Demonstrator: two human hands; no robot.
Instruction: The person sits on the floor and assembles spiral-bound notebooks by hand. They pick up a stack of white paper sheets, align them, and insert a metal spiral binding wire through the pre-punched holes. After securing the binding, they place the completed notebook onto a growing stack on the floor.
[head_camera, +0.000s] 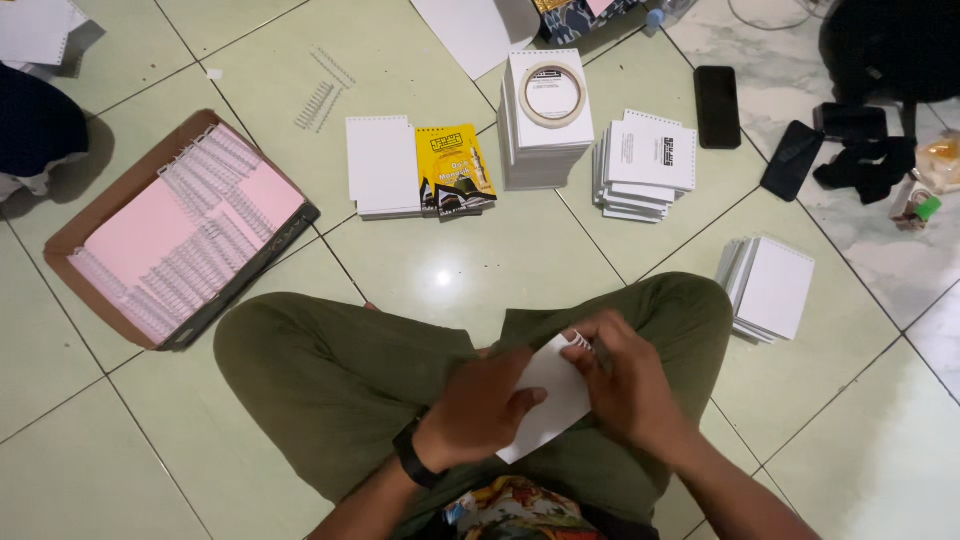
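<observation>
I sit cross-legged on a tiled floor in olive trousers. My left hand (480, 408) and my right hand (625, 385) both grip a small white booklet (550, 395) over my lap. A white wire spiral (578, 341) sticks out at the booklet's top edge, under my right fingers. A black band is on my left wrist.
Stacks of white punched pages (545, 125), (650, 165), (770, 288) lie ahead, one topped by a tape roll (551, 95). A yellow-covered stack (455, 170) sits beside a white stack (380, 165). A cardboard box (70, 225) of wire spirals is left. Two phones (717, 106), (792, 160) lie at right.
</observation>
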